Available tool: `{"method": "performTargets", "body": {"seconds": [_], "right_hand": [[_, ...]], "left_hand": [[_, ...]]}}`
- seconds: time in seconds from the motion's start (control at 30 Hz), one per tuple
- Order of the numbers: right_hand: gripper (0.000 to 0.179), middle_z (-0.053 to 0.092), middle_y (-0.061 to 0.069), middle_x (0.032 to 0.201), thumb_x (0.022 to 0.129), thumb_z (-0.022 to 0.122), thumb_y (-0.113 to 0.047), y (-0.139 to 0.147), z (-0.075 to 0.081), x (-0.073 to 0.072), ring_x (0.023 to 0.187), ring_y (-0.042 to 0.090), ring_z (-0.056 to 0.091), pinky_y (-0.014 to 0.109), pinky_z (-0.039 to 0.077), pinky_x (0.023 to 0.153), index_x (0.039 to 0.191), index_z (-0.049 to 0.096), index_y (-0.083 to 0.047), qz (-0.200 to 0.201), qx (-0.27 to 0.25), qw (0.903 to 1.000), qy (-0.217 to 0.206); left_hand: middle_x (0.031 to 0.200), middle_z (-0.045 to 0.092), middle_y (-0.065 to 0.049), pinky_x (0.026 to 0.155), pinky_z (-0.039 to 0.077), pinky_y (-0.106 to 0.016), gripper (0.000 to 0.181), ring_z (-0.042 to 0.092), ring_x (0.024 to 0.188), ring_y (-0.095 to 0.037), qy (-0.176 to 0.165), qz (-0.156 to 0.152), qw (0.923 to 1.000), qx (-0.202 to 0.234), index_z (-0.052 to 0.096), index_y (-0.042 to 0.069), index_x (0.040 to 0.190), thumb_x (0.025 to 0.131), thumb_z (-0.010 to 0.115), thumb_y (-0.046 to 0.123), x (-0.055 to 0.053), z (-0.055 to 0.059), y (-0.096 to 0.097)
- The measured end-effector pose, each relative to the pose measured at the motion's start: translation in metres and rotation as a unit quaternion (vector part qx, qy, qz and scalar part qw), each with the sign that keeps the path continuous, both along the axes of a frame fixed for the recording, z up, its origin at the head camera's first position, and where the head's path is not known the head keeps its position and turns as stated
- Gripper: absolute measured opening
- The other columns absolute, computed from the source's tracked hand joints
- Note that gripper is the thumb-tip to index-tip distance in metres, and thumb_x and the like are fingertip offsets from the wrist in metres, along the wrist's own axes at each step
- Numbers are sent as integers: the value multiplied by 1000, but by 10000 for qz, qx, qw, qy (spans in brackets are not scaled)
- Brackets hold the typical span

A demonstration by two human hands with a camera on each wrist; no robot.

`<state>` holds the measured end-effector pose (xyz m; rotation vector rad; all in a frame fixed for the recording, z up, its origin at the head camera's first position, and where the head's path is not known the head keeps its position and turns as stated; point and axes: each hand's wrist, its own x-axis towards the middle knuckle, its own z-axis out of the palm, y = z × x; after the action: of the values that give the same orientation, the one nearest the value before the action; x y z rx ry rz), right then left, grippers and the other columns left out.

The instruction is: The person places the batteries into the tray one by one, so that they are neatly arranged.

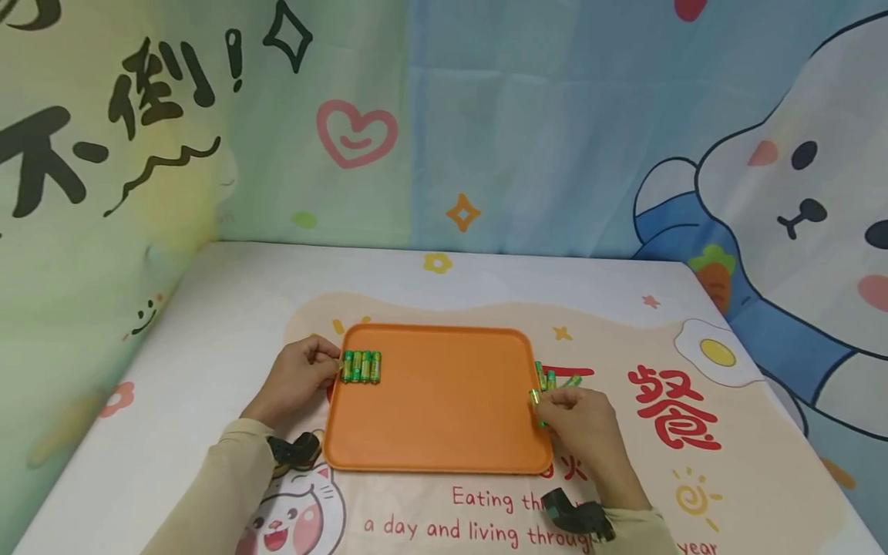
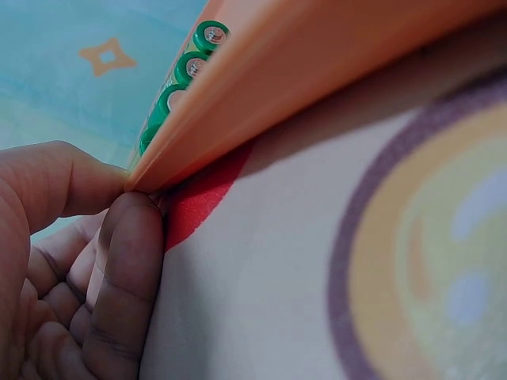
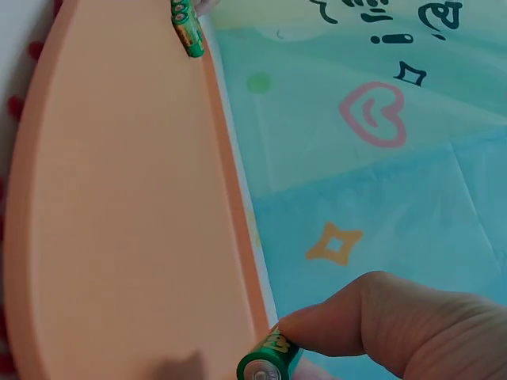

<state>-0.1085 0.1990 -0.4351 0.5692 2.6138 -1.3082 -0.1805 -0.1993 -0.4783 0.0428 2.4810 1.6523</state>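
An orange tray (image 1: 437, 401) lies on the patterned tabletop. Several green batteries (image 1: 361, 367) stand side by side in a row inside its upper left part. My left hand (image 1: 294, 378) pinches the tray's left rim between thumb and finger, close to that row; the left wrist view shows the rim (image 2: 230, 111) in the pinch. At the tray's right edge, my right hand (image 1: 583, 420) grips one green battery (image 3: 273, 355) between thumb and fingers, with the battery's end facing the right wrist camera. Other fingers of this hand are hidden.
Several more green batteries (image 1: 551, 379) lie just right of the tray, beyond my right hand and partly hidden by it. A printed cloth (image 1: 735, 493) covers the table. Behind it hangs a printed curtain (image 1: 527, 154).
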Motion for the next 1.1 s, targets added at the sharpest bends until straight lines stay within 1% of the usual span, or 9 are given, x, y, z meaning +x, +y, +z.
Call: {"method": "performTargets", "body": {"seconds": [0.1, 0.2, 0.37, 0.47, 0.67, 0.73, 0.97, 1.1], "right_hand": [[24, 69, 4, 82, 90, 76, -25, -6, 2, -3, 78, 21, 58, 29, 49, 61, 100, 77, -3, 147, 8, 9998, 141], [22, 69, 4, 79, 90, 76, -23, -13, 3, -6, 76, 21, 59, 30, 49, 63, 98, 77, -3, 259, -79, 9992, 305], [20, 70, 5, 84, 90, 76, -22, -28, 4, -15, 73, 20, 65, 30, 53, 69, 97, 77, -4, 269, -430, 9985, 220], [19, 71, 5, 88, 90, 75, -22, -37, 2, -22, 74, 20, 65, 30, 53, 70, 96, 78, -5, 314, -632, 9973, 224], [16, 71, 7, 90, 89, 73, -16, -55, -4, -37, 77, 20, 63, 28, 55, 70, 94, 78, -1, 321, -1253, 9911, 319], [15, 71, 8, 91, 89, 73, -14, -61, -6, -41, 76, 21, 64, 29, 57, 69, 94, 78, -1, 340, -1407, 9890, 311], [12, 71, 9, 90, 87, 73, -12, -83, -13, -50, 72, 20, 65, 30, 58, 65, 93, 78, -2, 479, -1548, 9864, 272], [12, 71, 9, 91, 88, 74, -12, -95, -13, -54, 70, 20, 65, 29, 58, 65, 93, 78, -2, 530, -1794, 9821, 238]], "left_hand": [[87, 65, -7, 63, 49, -24, 22, 56, 71, -13, -1, 14, 10000, 34, 64, -6, 112, 92, 62, 3, 0, -1, -1], [86, 66, -6, 63, 49, -24, 23, 56, 70, -13, -4, 16, 10000, 19, 64, -6, 113, 92, 62, 4, -1, -1, 0], [86, 65, -6, 63, 49, -24, 22, 56, 70, -14, -23, 43, 10000, -57, 64, -6, 112, 92, 62, 4, 0, 1, 1], [84, 65, -6, 63, 49, -24, 22, 56, 70, -14, 8, 28, 10000, -93, 64, -5, 111, 91, 61, 3, 1, 2, 1], [83, 64, -6, 63, 49, -24, 21, 56, 69, -14, 2, 63, 9999, -116, 65, -4, 110, 91, 62, 3, 0, 3, 0], [83, 64, -6, 63, 49, -24, 21, 56, 70, -14, -9, 74, 9999, -106, 65, -5, 110, 91, 62, 3, 0, 3, 0], [85, 64, -6, 64, 50, -22, 20, 57, 71, -13, -54, 94, 9999, -124, 66, -5, 110, 92, 64, 3, -1, 0, 0], [85, 65, -7, 64, 50, -23, 21, 57, 70, -13, -19, 55, 10000, -78, 65, -5, 111, 91, 63, 3, -1, 0, -1]]}}
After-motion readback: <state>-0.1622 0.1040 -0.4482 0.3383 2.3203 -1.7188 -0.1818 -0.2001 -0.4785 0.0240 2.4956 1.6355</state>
